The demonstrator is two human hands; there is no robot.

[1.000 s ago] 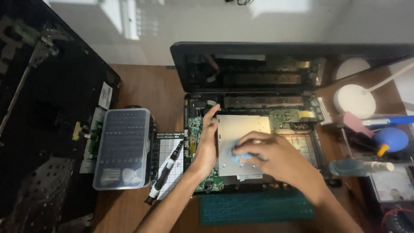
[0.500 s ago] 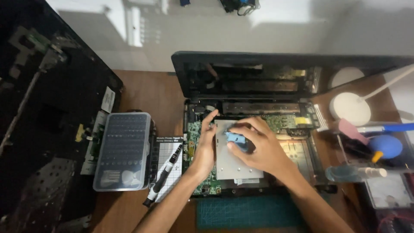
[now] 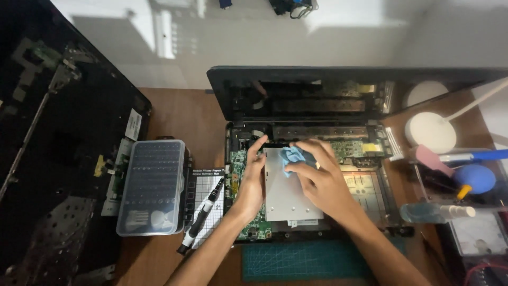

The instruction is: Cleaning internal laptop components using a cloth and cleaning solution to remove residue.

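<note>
Seen from the head camera, a person's right hand (image 3: pixel 317 177) presses a small crumpled light-blue cloth (image 3: pixel 292 157) against a flat silver metal plate (image 3: pixel 288 204) inside an opened black laptop chassis (image 3: pixel 370 198). The right fingers (image 3: pixel 307 148) are curled loosely over the cloth, pinning it at the plate's upper edge; the wad shows just beyond the fingertips, on their left side. The left hand (image 3: pixel 251 177) stands on edge along the plate's left border, fingers (image 3: pixel 257 148) straight and together, gripping nothing, only bracing against the metal. The cloth lies just to the right of those left fingertips, between the two hands.

Beneath the left palm runs a green circuit board (image 3: pixel 241 164). Well to the left of the left hand lie a black precision screwdriver (image 3: pixel 202 216) on a white gridded screw mat (image 3: pixel 206 198), and beside them a clear-lidded grey plastic bit case (image 3: pixel 152 186). Below both wrists sits a green cutting mat (image 3: pixel 301 260). Well to the right of the right hand are a clear spray bottle (image 3: pixel 436 213) lying down, a blue rubber air blower (image 3: pixel 474 179) and a round white lamp base (image 3: pixel 430 131).
</note>
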